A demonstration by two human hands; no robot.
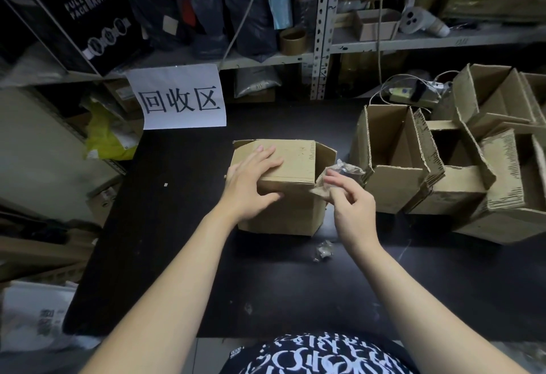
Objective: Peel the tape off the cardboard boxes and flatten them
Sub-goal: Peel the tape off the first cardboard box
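box is matt brown corrugated cardboard, tape clear glossy crinkled plastic film, table smooth matt black, shelf upright pale painted perforated metal, sign plain white matt paper, open boxes show rough torn fluted edges.

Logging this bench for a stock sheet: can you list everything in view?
cardboard box: one, brown, table centre
tape strip: one, clear, at box's right edge
tape wad: one, clear, table, before box
open boxes: several, brown, table right
paper sign: one, white, hanging from shelf
table: one, black, under boxes
roll: one, brown, shelf above
left hand: one, fingers flat on box top
right hand: one, pinches tape strip
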